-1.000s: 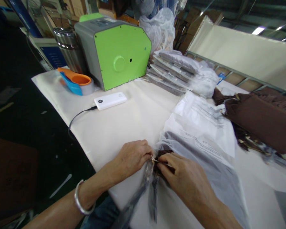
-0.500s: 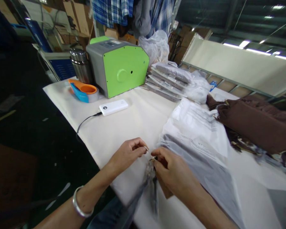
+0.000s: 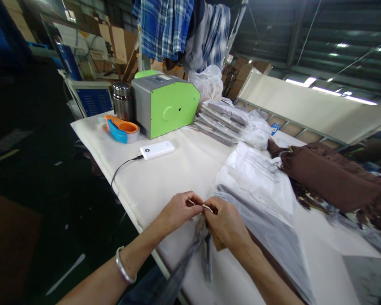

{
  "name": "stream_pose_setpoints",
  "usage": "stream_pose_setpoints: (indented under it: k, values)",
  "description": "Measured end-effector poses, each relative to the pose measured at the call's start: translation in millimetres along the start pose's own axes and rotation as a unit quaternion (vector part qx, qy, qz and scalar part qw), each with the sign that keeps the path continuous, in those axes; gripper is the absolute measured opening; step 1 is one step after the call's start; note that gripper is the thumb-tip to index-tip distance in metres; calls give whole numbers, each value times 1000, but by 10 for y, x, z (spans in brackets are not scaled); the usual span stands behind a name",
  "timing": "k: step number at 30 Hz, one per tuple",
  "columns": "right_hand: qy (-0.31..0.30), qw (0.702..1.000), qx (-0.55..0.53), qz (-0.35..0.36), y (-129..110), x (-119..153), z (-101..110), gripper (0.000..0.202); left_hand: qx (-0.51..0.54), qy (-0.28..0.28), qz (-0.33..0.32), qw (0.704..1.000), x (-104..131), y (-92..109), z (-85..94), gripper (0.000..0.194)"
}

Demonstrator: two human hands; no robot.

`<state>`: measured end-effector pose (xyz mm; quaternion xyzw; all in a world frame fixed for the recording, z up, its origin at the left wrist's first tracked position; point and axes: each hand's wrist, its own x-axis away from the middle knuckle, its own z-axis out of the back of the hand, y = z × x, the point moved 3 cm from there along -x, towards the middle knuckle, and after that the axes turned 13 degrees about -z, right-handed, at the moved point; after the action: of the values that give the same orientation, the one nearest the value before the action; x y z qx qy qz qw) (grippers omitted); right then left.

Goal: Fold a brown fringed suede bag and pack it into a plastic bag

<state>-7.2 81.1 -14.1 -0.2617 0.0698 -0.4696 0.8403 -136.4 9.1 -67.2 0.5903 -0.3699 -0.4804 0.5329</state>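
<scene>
My left hand [image 3: 177,209] and my right hand [image 3: 226,221] meet at the near edge of the white table [image 3: 165,178]. Between their fingertips runs a thin white strip [image 3: 199,205], pinched at both ends. It sits at the open end of a clear plastic bag [image 3: 266,228] with a dark brown garment inside. A brown card tag [image 3: 216,244] shows under my right hand. Dark straps [image 3: 206,258] hang off the table edge below the hands. A silver bangle is on my left wrist.
A green and grey machine [image 3: 167,105] stands at the back, with a steel flask [image 3: 122,101], an orange-blue tape dispenser [image 3: 120,128] and a white power bank [image 3: 156,150] on a cable. Stacked bagged garments [image 3: 225,118] and loose brown garments [image 3: 330,178] lie to the right.
The view has tilted up and back. My hands drew a little apart from the bag's mouth, and the thin white strip now stretches between them.
</scene>
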Motion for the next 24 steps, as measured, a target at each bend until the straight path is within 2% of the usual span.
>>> stream_pose_setpoints:
  k: [5, 10, 16, 24]
  values:
    - [-19, 999, -21, -18, 22, 24, 21, 20, -54, 23, -62, 996, -36, 37, -50, 13]
    - [-22, 999, -34, -31, 68, 29, 2, 21, -157, 12, -104, 982, -59, 76, -68, 12]
    - [-11, 997, -67, -26, 159, -7, 23, 21, -207, -1, -82, 975, -30, -37, -20, 13]
    - [-27, 996, -89, -17, 156, -15, 11, 24, -137, 8, -46, 989, -21, -15, -6, 15]
